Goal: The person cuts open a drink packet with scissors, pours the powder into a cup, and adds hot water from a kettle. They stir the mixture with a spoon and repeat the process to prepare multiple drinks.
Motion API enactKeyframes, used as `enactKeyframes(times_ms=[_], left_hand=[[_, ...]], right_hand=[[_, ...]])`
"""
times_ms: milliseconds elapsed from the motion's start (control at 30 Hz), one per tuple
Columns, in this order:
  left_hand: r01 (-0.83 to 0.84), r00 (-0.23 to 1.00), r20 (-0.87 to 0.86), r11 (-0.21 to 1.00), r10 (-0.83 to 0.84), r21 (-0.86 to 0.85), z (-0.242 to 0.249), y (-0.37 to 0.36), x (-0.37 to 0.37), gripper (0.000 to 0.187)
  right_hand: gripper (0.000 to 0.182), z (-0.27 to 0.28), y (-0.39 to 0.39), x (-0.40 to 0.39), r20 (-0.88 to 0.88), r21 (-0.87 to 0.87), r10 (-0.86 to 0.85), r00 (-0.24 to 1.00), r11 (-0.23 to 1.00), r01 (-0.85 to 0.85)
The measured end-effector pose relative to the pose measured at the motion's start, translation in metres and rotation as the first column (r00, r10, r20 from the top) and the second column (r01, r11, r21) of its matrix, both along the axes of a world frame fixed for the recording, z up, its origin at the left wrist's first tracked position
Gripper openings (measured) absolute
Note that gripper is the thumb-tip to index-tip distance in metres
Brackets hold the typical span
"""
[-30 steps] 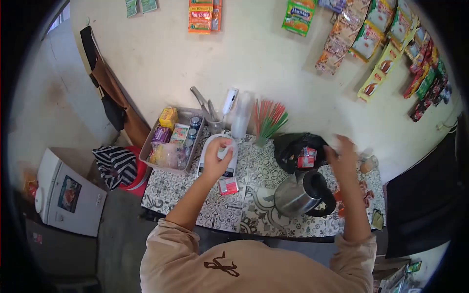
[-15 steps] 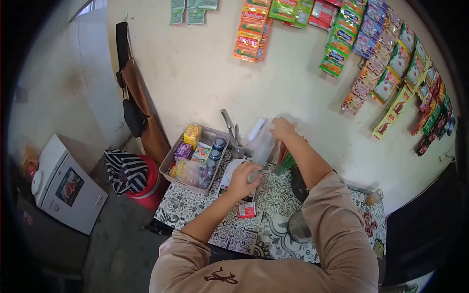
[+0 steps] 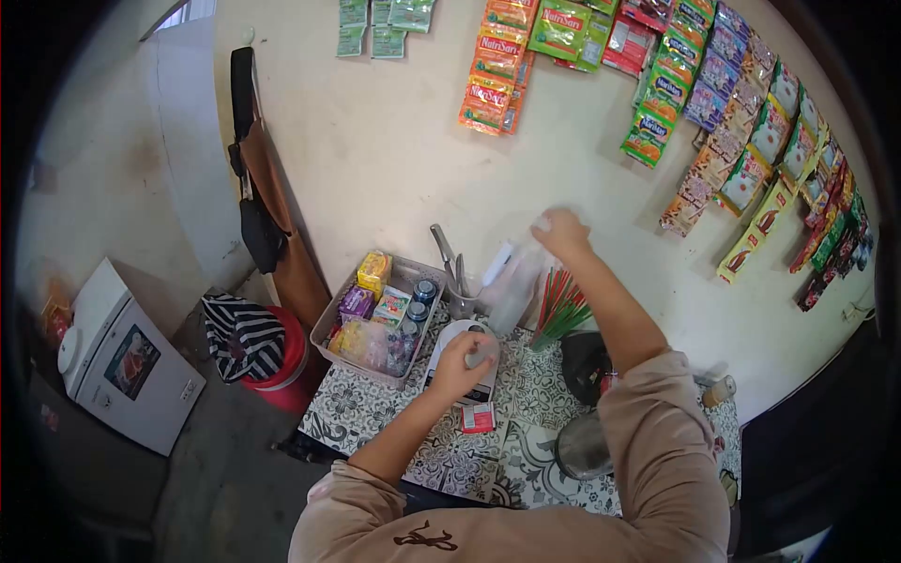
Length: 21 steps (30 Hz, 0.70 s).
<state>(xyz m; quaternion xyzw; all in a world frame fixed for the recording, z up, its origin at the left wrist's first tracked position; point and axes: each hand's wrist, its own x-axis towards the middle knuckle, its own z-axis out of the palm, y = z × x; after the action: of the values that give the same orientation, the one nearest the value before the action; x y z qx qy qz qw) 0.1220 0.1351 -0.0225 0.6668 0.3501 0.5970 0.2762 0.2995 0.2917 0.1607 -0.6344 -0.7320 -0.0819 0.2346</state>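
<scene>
My left hand (image 3: 462, 358) rests on a white scale (image 3: 449, 345) on the patterned table (image 3: 375, 413), its fingers closed round a small pale object that I cannot identify. My right hand (image 3: 561, 232) is raised near the wall above a stack of clear plastic cups (image 3: 511, 293) and grips the top clear cup, lifted off the stack. A small red packet (image 3: 479, 418) lies on the table just in front of the scale.
A grey tray (image 3: 330, 328) of packets and cans sits left of the scale. Behind are a utensil holder (image 3: 457, 298) and red and green straws (image 3: 561, 308). A black bag (image 3: 584, 361) and a steel kettle (image 3: 580, 448) stand right. Sachet strips (image 3: 741, 159) hang on the wall.
My right arm swung from the table's right side up to the cup stack and then lifted higher. The view tilted upward. My left hand stayed on the scale.
</scene>
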Motion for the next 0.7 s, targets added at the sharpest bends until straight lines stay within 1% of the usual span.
enactKeyframes(times_ms=[33, 67, 133, 167, 200, 233, 267, 300, 333, 367, 400, 467, 500, 533, 600, 633, 667, 700], left_hand=[[0.003, 0.999, 0.036, 1.000, -0.003, 0.000, 0.001, 0.001, 0.001, 0.032], [0.003, 0.997, 0.082, 1.000, -0.002, -0.022, 0.003, 0.000, 0.003, 0.033], [0.005, 0.984, 0.179, 0.998, 0.007, -0.068, 0.020, -0.004, 0.007, 0.036], [-0.021, 0.989, 0.145, 0.998, 0.030, -0.064, 0.020, -0.002, 0.009, 0.056], [-0.091, 0.983, 0.158, 0.996, 0.092, -0.015, 0.032, -0.007, 0.011, 0.065], [-0.161, 0.973, 0.172, 0.986, 0.153, 0.032, 0.051, -0.016, 0.011, 0.073], [-0.231, 0.959, 0.185, 0.970, 0.213, 0.078, 0.064, -0.021, 0.012, 0.082], [-0.107, 0.954, 0.293, 0.988, 0.070, 0.114, 0.067, -0.019, 0.013, 0.088], [0.012, 0.917, 0.392, 0.987, -0.075, 0.159, 0.068, -0.019, 0.015, 0.095], [0.124, 0.850, 0.481, 0.970, -0.214, 0.211, 0.067, -0.022, 0.018, 0.101], [0.256, 0.754, 0.578, 0.950, -0.312, 0.179, 0.066, -0.029, 0.020, 0.102], [0.503, 0.493, 0.761, 0.851, -0.423, 0.148, 0.060, -0.050, 0.025, 0.103], [0.563, 0.446, 0.805, 0.822, -0.390, 0.086, 0.048, -0.059, 0.025, 0.101], [0.550, 0.473, 0.800, 0.833, -0.370, 0.060, 0.031, -0.065, 0.021, 0.099], [0.523, 0.534, 0.775, 0.853, -0.338, 0.011, -0.002, -0.073, 0.010, 0.093], [0.449, 0.549, 0.804, 0.892, -0.228, -0.053, -0.007, -0.083, 0.006, 0.083], [0.390, 0.627, 0.766, 0.909, -0.142, -0.151, -0.021, -0.089, -0.001, 0.079], [0.320, 0.697, 0.715, 0.918, -0.060, -0.235, -0.044, -0.093, -0.012, 0.076]], right_hand=[[0.045, 0.009, -0.008, 0.004, -0.047, 0.081, 0.028, 0.998, 0.996, -0.024], [0.045, 0.018, -0.020, 0.009, -0.150, 0.087, 0.108, 0.983, 0.992, -0.095], [0.045, 0.033, -0.050, 0.019, -0.338, 0.123, 0.262, 0.904, 0.965, -0.234], [0.031, 0.036, -0.071, 0.020, -0.374, 0.115, 0.303, 0.877, 0.953, -0.280], [0.030, 0.036, -0.087, 0.024, -0.551, -0.009, 0.290, 0.782, 0.936, -0.353], [0.030, 0.034, -0.101, 0.030, -0.710, -0.115, 0.236, 0.664, 0.891, -0.439], [0.029, 0.030, -0.116, 0.035, -0.838, -0.195, 0.144, 0.527, 0.822, -0.535], [0.026, 0.023, -0.135, 0.036, -0.919, -0.198, 0.061, 0.389, 0.784, -0.589], [0.023, 0.011, -0.154, 0.035, -0.969, -0.189, -0.037, 0.243, 0.744, -0.641], [0.024, -0.004, -0.172, 0.034, -0.973, -0.231, -0.149, 0.178, 0.696, -0.679], [0.025, -0.020, -0.191, 0.031, -0.957, -0.265, -0.265, 0.115, 0.643, -0.719], [0.026, -0.056, -0.232, 0.020, -0.934, -0.233, -0.357, -0.009, 0.629, -0.742], [0.026, -0.072, -0.249, 0.015, -0.912, -0.217, -0.404, -0.073, 0.624, -0.751], [0.029, -0.090, -0.259, 0.010, -0.928, -0.257, -0.372, -0.003, 0.648, -0.717], [0.035, -0.146, -0.267, 0.007, -0.944, -0.316, -0.301, 0.138, 0.694, -0.647], [0.041, -0.186, -0.266, 0.010, -0.928, -0.357, -0.207, 0.311, 0.738, -0.573], [0.046, -0.229, -0.259, 0.014, -0.870, -0.373, -0.111, 0.481, 0.786, -0.493], [0.052, -0.258, -0.255, 0.015, -0.769, -0.367, -0.022, 0.639, 0.834, -0.412]])
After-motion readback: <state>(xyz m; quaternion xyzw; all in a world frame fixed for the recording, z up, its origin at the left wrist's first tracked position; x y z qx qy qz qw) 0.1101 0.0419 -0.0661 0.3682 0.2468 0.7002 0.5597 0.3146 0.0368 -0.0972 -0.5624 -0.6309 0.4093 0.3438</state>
